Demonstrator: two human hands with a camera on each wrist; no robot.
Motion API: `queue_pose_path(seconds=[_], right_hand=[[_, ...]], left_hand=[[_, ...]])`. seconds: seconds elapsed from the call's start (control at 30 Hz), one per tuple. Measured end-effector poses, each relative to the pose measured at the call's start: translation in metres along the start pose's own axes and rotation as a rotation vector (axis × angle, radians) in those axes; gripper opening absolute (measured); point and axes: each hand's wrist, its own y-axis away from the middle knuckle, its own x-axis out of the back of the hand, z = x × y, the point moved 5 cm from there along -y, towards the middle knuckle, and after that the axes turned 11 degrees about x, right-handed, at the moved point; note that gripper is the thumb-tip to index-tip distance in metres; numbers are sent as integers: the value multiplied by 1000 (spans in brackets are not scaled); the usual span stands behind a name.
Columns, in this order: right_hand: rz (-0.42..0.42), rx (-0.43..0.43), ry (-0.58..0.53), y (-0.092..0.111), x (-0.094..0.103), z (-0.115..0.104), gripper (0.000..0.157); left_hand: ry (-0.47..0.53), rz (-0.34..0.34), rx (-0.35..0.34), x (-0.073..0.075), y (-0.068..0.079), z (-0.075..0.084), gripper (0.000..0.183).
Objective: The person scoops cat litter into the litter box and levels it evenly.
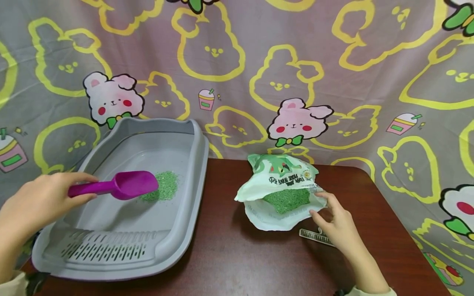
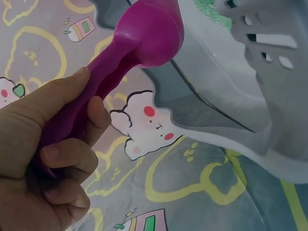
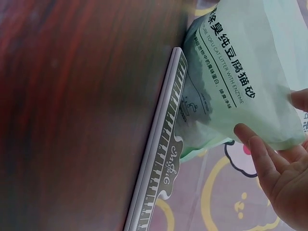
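Note:
My left hand (image 1: 40,205) grips the handle of a purple scoop (image 1: 135,185), fingers curled round it in the left wrist view. The scoop is above a grey litter box (image 1: 201,176), its bowl overlapping a small pile of green litter pellets (image 1: 168,185) on the box floor. At the right, a pale green cat litter bag (image 1: 266,218) lies with its mouth towards me and green pellets inside. My right hand (image 1: 342,226) holds the right side of the bag's mouth, thumb at the rim and fingers along the outside.
On the brown table (image 1: 237,263), a strip-shaped clip with piano keys and "Music" on it (image 3: 166,159) lies by the bag, partly hidden by the right hand in the head view. A slotted grate (image 1: 107,246) forms the box's near end. A patterned curtain (image 1: 237,94) hangs behind.

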Motion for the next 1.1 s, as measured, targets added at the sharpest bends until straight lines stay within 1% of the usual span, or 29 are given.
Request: queue_pose_path(seconds=[0.17, 0.23, 0.33, 0.5, 0.7, 0.93, 1.1], right_hand=[[-11, -10, 22, 3, -1, 0, 48], [-10, -10, 30, 3, -1, 0, 48], [-8, -6, 27, 3, -2, 0, 49], [-14, -8, 32, 3, -2, 0, 49], [3, 6, 40, 1, -1, -1, 49], [13, 16, 13, 1, -1, -1, 49], [8, 12, 33, 1, -1, 0, 50]], left_hand=[[34, 32, 24, 2, 10, 2, 38], [43, 29, 26, 2, 12, 4, 38], [50, 37, 10, 3, 15, 7, 36], [59, 80, -2, 3, 19, 10, 36], [100, 106, 37, 4, 24, 11, 38], [135, 148, 61, 6, 25, 13, 38], [157, 192, 60, 8, 25, 17, 38]])
